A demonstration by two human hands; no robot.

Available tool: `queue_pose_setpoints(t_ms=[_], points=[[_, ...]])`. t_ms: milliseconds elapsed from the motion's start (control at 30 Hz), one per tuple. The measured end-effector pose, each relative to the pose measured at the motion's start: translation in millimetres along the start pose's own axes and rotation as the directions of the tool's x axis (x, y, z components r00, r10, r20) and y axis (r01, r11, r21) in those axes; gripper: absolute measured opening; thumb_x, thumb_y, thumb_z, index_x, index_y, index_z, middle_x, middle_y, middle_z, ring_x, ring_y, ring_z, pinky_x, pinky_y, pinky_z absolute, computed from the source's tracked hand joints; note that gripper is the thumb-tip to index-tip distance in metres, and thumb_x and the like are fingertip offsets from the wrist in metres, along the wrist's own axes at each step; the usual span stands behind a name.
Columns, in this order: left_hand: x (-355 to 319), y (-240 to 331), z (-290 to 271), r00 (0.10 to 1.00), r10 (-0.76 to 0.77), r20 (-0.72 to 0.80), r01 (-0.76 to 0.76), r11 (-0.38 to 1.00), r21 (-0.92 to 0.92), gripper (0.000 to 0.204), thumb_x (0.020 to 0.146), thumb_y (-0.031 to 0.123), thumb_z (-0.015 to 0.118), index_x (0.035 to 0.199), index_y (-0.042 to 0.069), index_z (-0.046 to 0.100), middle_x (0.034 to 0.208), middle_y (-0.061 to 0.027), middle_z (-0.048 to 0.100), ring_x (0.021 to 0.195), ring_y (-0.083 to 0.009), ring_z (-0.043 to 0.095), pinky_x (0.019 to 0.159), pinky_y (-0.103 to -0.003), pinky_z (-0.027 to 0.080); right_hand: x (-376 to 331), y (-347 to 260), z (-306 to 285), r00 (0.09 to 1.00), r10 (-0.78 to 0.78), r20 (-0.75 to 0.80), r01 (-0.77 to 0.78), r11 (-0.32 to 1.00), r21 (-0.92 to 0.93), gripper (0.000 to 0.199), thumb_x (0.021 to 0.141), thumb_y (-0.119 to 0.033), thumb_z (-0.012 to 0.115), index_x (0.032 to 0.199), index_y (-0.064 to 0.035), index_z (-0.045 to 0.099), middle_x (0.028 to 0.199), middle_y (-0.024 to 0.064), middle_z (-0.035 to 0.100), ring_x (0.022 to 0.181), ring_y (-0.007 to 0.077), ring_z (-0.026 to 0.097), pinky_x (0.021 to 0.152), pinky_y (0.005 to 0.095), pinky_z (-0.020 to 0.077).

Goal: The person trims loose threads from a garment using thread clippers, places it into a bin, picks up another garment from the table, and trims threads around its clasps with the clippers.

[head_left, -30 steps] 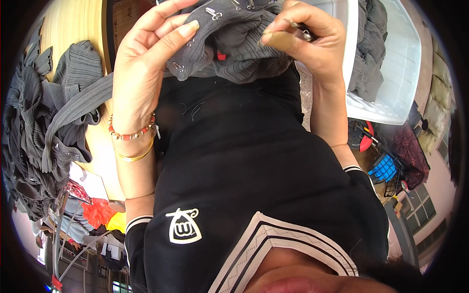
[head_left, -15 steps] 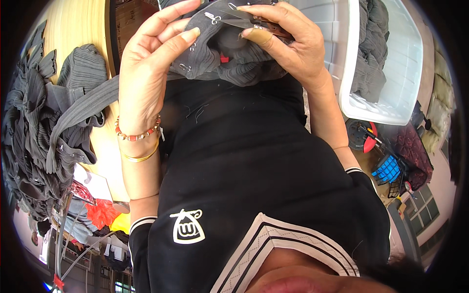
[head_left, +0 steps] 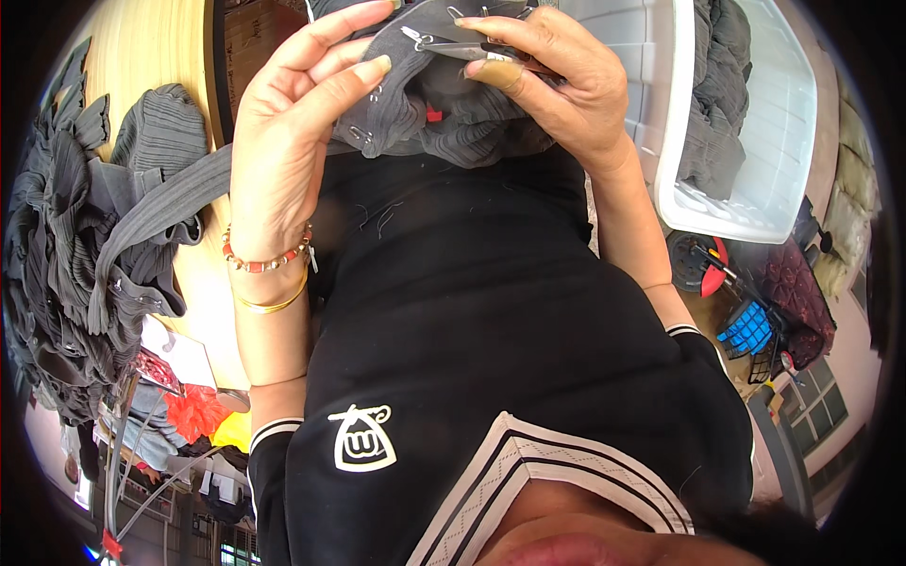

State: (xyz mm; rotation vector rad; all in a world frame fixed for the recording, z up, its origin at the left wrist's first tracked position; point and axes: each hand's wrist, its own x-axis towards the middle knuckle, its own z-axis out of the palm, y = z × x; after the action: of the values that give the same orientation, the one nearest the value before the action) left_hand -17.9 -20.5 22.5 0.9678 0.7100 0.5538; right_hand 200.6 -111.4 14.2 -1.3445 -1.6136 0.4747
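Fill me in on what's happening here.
A person in a black top holds a grey ribbed garment up with both hands. The left hand supports the fabric from the side, while the right hand holds small metal snips against its top edge. More grey garments are piled on the wooden table, and others sit in a white plastic bin.

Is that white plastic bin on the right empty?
No. The white bin holds dark grey garments draped over its rim.
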Motion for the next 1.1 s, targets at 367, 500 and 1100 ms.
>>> queue_pose_setpoints(t_ms=[367, 500, 1100], points=[[0.0, -1.3, 0.9, 1.000, 0.009, 0.009, -0.009, 1.000, 0.023, 0.043, 0.091, -0.001, 0.061, 0.134, -0.004, 0.054, 0.118, -0.0108, 0.067, 0.107, -0.0100, 0.062, 0.099, -0.022, 0.044, 0.4, -0.9, 0.4, 1.000, -0.020, -0.018, 0.019, 0.999, -0.030, 0.030, 0.075, -0.008, 0.081, 0.103, -0.0007, 0.073, 0.070, 0.0078, 0.059, 0.057, 0.0184, 0.055, 0.052, 0.0288, 0.0409], [0.4, -1.5, 1.1, 1.000, 0.011, -0.010, -0.011, 1.000, 0.011, 0.043, 0.091, -0.001, 0.061, 0.133, -0.004, 0.054, 0.119, -0.0112, 0.067, 0.108, -0.0103, 0.062, 0.099, -0.023, 0.044, 0.0, -3.6, 1.0, 0.998, -0.004, -0.055, 0.005, 1.000, 0.014, 0.031, 0.075, -0.006, 0.082, 0.104, 0.0003, 0.072, 0.069, 0.0072, 0.059, 0.057, 0.0170, 0.054, 0.051, 0.0279, 0.0398], [1.5, -5.9, -0.2, 0.998, 0.031, -0.051, -0.035, 0.996, -0.078, 0.042, 0.093, -0.001, 0.058, 0.135, -0.005, 0.052, 0.125, -0.0129, 0.065, 0.111, -0.0116, 0.062, 0.101, -0.023, 0.043, 0.4, -6.1, 2.1, 0.999, -0.015, -0.034, 0.014, 0.999, -0.031, 0.032, 0.074, -0.008, 0.082, 0.104, 0.0000, 0.073, 0.069, 0.0077, 0.059, 0.057, 0.0178, 0.054, 0.052, 0.0290, 0.0405]])
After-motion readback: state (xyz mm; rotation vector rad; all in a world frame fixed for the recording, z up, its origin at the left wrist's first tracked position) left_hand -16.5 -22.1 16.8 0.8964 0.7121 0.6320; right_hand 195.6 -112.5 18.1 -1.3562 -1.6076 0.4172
